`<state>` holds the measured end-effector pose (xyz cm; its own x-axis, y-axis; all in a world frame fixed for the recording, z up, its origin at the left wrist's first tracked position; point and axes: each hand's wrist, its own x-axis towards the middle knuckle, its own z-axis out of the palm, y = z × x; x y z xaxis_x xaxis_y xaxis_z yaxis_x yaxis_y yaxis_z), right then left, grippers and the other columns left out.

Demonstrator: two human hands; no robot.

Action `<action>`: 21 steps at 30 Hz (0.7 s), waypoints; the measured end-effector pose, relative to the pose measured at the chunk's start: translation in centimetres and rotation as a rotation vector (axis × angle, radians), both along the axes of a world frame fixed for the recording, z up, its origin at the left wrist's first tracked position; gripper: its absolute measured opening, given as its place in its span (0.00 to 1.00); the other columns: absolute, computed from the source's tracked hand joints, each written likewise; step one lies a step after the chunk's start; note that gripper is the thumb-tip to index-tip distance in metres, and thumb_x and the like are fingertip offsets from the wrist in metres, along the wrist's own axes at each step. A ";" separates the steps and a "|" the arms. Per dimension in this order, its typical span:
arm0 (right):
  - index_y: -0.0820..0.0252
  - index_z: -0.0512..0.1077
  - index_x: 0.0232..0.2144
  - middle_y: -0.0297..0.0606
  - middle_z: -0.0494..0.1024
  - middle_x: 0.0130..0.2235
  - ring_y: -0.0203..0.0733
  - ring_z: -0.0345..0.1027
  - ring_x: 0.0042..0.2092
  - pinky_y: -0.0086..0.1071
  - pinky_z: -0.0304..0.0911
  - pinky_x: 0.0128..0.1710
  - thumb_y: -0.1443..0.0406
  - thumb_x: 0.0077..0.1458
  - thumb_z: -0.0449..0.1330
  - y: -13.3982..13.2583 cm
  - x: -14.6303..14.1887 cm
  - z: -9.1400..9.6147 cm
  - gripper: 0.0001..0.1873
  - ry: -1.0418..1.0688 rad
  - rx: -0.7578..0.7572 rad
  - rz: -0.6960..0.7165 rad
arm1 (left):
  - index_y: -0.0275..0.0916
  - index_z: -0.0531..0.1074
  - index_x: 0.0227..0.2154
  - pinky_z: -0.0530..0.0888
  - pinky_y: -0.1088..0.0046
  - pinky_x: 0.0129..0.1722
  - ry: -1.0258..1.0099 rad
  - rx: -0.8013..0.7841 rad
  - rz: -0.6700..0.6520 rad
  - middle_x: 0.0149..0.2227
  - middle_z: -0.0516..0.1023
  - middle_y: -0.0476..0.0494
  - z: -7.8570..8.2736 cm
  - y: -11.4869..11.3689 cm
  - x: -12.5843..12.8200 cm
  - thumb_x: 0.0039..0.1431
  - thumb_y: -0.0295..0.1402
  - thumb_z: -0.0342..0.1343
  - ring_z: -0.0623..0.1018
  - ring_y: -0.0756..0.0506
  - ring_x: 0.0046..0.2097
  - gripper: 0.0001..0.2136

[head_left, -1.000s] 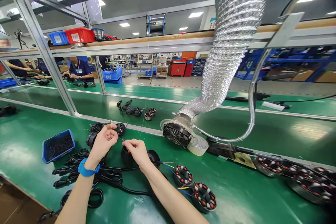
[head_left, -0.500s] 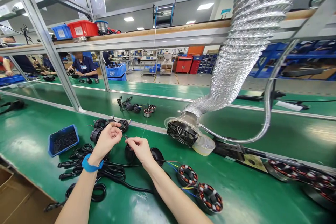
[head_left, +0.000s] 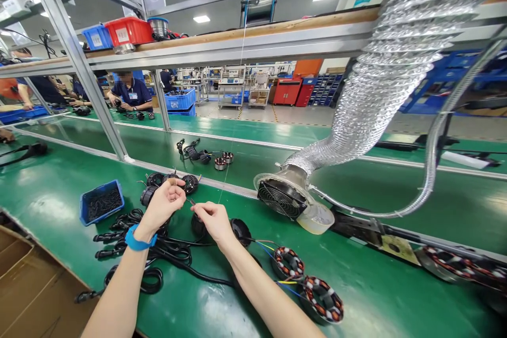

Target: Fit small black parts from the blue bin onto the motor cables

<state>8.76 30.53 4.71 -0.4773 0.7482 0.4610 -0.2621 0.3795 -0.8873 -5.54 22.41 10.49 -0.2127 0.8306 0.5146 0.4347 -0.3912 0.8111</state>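
My left hand [head_left: 169, 202], with a blue wristband [head_left: 139, 238], is raised over the bench with its fingers curled in a pinch; anything inside is too small to make out. Just to its right, my right hand [head_left: 213, 220] pinches thin dark wires [head_left: 193, 202] whose tips point toward the left fingers. Below my hands are black round housings [head_left: 241, 231] and a bundle of black cables [head_left: 170, 251]. Copper-wound stators [head_left: 289, 262] with coloured leads lie to the right of my right forearm. More black housings [head_left: 190, 184] sit just beyond my left hand.
A blue bin [head_left: 102, 202] of small black pieces stands at the left. A fume-extraction fan [head_left: 281, 199] hangs from a silver duct [head_left: 364, 100] at right. Beyond a metal rail, small stators [head_left: 221, 163] rest on green surface. A co-worker [head_left: 132, 92] sits at back left.
The view has shifted slightly, so the bench items appear a little to the right. Both hands stay close together, with the wires still in my right fingers.
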 end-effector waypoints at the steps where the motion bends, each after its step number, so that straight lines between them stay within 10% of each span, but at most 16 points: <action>1: 0.64 0.81 0.31 0.39 0.74 0.30 0.36 0.65 0.32 0.31 0.57 0.37 0.58 0.50 0.59 0.0 0.0 0.0 0.16 0.003 -0.004 0.003 | 0.32 0.60 0.49 0.65 0.80 0.28 -0.001 -0.010 -0.006 0.31 0.69 0.48 0.0 0.0 -0.1 0.54 0.29 0.57 0.67 0.55 0.29 0.21; 21: 0.63 0.81 0.33 0.37 0.73 0.29 0.35 0.64 0.33 0.30 0.55 0.36 0.61 0.56 0.60 -0.1 -0.1 -0.1 0.12 -0.081 0.130 -0.095 | 0.30 0.63 0.48 0.69 0.77 0.36 0.080 -0.059 0.022 0.35 0.69 0.44 -0.3 0.4 -0.8 0.54 0.35 0.59 0.70 0.52 0.36 0.22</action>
<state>8.64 30.41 4.57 -0.4468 0.7281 0.5199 -0.1493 0.5123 -0.8457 -6.39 22.83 10.20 -0.1913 0.8558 0.4807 0.5071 -0.3331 0.7949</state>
